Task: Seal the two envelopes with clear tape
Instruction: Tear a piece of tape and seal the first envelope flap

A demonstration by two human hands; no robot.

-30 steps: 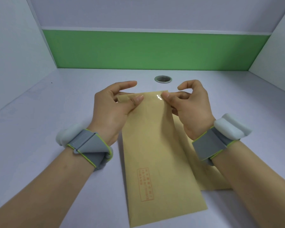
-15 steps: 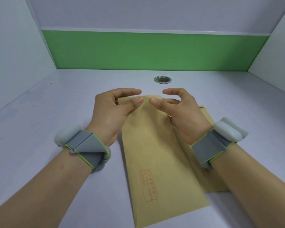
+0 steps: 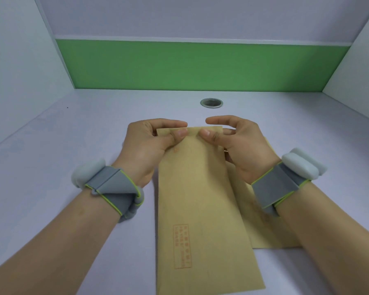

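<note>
Top envelope (image 3: 200, 199), long axis fore-aft: both hands, L (image 3: 149, 145) & R (image 3: 237, 143), pinch its far edge w/ thumbs.

Both my forearms enter from the bottom corners and converge toward the centre. Each wrist carries a grey strap with a white pod on its outer side.

Left hand (image 3: 146, 145): palm turned inward, index finger extended rightward, thumb pressed toward it in a pinch, remaining fingers curled beneath.

Right hand (image 3: 241, 146): mirrors the left, palm inward, index finger extended leftward, thumb tip set below it in a pinch, other fingers curled.

The two thumb tips sit near each other, not touching. Both wrists are level and slightly bent back.
</note>
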